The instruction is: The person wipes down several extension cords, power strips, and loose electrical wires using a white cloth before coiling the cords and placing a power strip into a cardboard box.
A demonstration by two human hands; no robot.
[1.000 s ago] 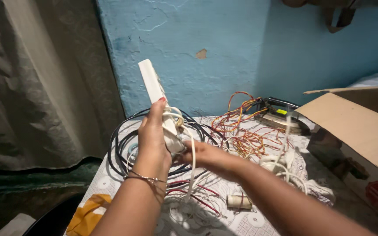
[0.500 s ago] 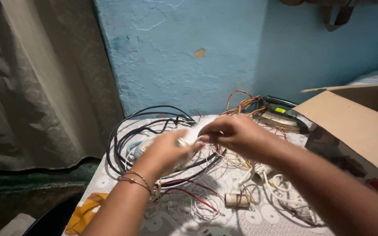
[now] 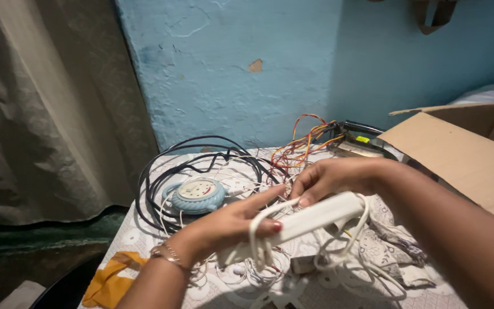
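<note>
A long white power strip point(image 3: 315, 216) lies level between my hands above the table. My left hand point(image 3: 232, 226) grips its near end, and loops of its white cord point(image 3: 257, 240) wrap over the fingers. My right hand point(image 3: 333, 178) pinches the cord at the strip's upper edge, near its far end. More white cord point(image 3: 361, 269) hangs in loose loops down to the table below the strip.
A round blue socket reel point(image 3: 194, 194) sits inside a coil of black cable point(image 3: 161, 171). Red and orange wires point(image 3: 301, 146) tangle by the blue wall. An open cardboard box point(image 3: 464, 154) stands at right. An orange cloth point(image 3: 110, 280) hangs off the patterned table point(image 3: 138, 237). A curtain point(image 3: 41, 103) hangs at left.
The power strip went from upright in my left hand to lying level between both hands. My right hand has moved onto its cord, which now loops around my left hand.
</note>
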